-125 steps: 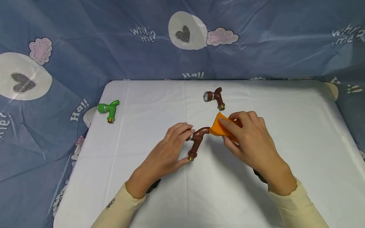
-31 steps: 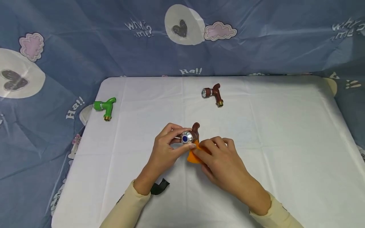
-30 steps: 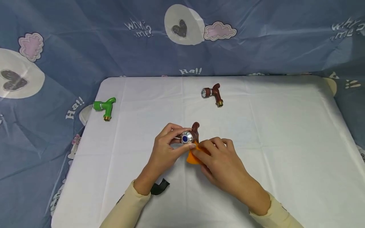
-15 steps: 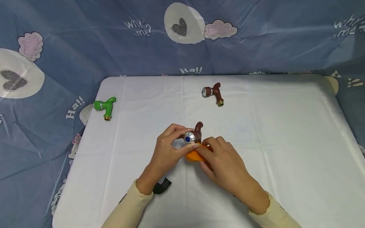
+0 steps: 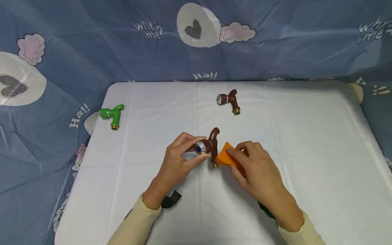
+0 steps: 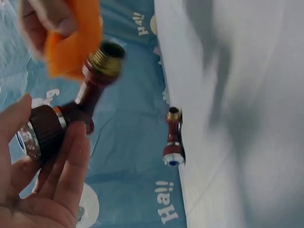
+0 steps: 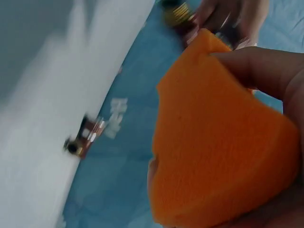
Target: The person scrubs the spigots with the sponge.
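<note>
My left hand [image 5: 177, 160] grips a brown tap [image 5: 213, 146] by its ridged knob, which has a silver cap with a blue centre. The tap's curved spout points away from me and its brass threaded end towards me. In the left wrist view that threaded end [image 6: 107, 59] tilts up, clear of the fingers. An orange sponge [image 5: 227, 156] is squeezed between the thumb and fingers of my right hand [image 5: 260, 170], close beside the tap's body; whether they touch I cannot tell. Up close in the right wrist view, the sponge [image 7: 218, 137] looks bent and hides part of the left hand.
A second brown tap [image 5: 231, 101] lies farther back on the white-covered table [image 5: 306, 143]. Near the table's left edge lies a green tap [image 5: 114, 115]. A patterned blue cloth [image 5: 137, 58] hangs behind and at the sides.
The sponge and right hand have moved right, off the tap's lower body, uncovering its brass end. The left hand has turned the tap slightly, having first held it lower with the spout pointing right.
</note>
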A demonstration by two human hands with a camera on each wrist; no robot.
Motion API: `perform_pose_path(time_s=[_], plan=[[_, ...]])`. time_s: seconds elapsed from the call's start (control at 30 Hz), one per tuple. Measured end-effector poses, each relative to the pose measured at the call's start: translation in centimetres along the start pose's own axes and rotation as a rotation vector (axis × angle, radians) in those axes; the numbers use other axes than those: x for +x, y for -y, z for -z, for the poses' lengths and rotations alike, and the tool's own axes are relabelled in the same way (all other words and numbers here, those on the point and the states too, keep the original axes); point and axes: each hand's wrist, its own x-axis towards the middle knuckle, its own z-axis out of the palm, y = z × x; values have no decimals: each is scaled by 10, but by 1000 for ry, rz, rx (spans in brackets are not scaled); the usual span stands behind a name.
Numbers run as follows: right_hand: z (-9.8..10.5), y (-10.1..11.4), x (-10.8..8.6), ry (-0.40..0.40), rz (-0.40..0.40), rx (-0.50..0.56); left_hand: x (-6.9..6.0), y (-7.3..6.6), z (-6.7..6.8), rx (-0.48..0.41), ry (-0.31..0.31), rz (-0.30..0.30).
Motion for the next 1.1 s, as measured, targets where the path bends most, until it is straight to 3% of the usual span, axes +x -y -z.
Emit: perform_pose_path(time_s=[0.1, 0.17, 0.33, 0.47, 0.77, 0.93, 1.1], plan=[[7, -9, -1, -26, -34, 26, 1, 0, 5, -39, 21, -14], [10, -10, 0, -46, -17, 74, 2, 1, 7, -53, 46, -30], [10, 2, 11, -93, 157, 184, 2, 2, 9, -40, 101, -71], [7, 9, 20, -94, 248, 148, 1, 2, 11, -30, 122, -98], [14, -8, 24, -104, 199, 21, 5, -3, 17, -21, 146, -96], [18, -19, 23, -128, 149, 1, 6, -2, 19, 7, 139, -105], [17, -22, 18, -128, 136, 20, 2, 0, 21, -10, 138, -77]])
